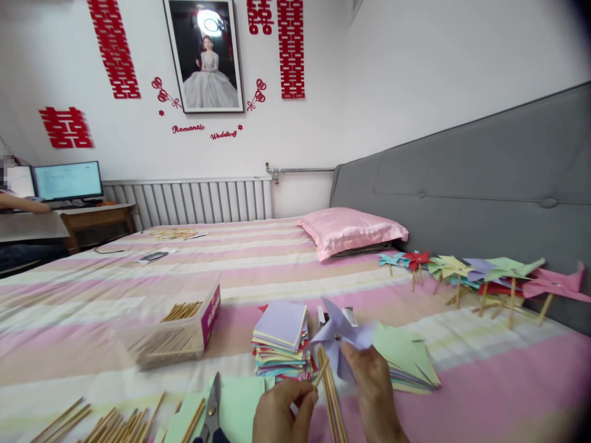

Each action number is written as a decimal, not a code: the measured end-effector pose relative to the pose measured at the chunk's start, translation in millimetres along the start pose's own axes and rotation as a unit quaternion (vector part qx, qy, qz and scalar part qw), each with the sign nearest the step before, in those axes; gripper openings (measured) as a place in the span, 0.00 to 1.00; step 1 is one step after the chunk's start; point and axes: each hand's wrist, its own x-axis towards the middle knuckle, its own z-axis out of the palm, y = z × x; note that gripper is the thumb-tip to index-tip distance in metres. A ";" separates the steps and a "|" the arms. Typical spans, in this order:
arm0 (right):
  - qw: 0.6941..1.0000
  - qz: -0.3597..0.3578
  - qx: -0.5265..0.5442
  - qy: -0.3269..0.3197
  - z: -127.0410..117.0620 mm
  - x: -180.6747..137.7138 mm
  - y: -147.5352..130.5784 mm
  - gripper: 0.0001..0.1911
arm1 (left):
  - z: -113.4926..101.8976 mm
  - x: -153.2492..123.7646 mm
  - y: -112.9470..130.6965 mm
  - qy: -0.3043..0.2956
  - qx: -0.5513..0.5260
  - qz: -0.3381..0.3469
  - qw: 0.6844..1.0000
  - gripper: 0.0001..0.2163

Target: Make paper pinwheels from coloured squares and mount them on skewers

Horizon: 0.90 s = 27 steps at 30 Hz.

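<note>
A lilac paper pinwheel is held up by my right hand, whose thumb presses near its centre pin. Just left of it, my left hand pinches a thin wooden stick that reaches up to the pinwheel; I cannot tell if the two are joined. Several longer sticks lie on the bed between my hands. Behind my left hand is a stack of coloured paper squares. Beside my right hand lie pale green papers with slits cut at their corners.
Scissors rest on green paper at the front, near loose sticks. A clear plastic box holds more sticks. Finished pinwheels line the grey headboard. A pink pillow lies farther back. A person's arm shows at a desk.
</note>
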 end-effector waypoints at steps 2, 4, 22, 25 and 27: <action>0.998 0.036 0.016 0.039 -0.7 1.1 3.8 0.16 | 2.3 -0.2 -0.4 -0.013 0.030 0.031 0.999 0.12; 0.996 0.054 0.029 0.063 -1.4 1.9 6.8 0.15 | 3.4 -0.5 -0.4 -0.021 0.044 0.049 0.998 0.12; 0.997 0.067 0.007 0.047 -1.9 6.0 8.5 0.15 | 4.1 -0.4 -3.7 0.004 0.031 0.022 0.999 0.12; 0.996 0.068 0.007 0.051 -2.3 7.0 7.4 0.15 | 4.6 -0.6 -3.9 0.012 0.029 0.028 0.999 0.11; 0.997 0.064 0.001 0.053 -2.9 7.0 6.5 0.14 | 5.0 -0.7 -3.6 0.017 0.028 0.029 0.999 0.11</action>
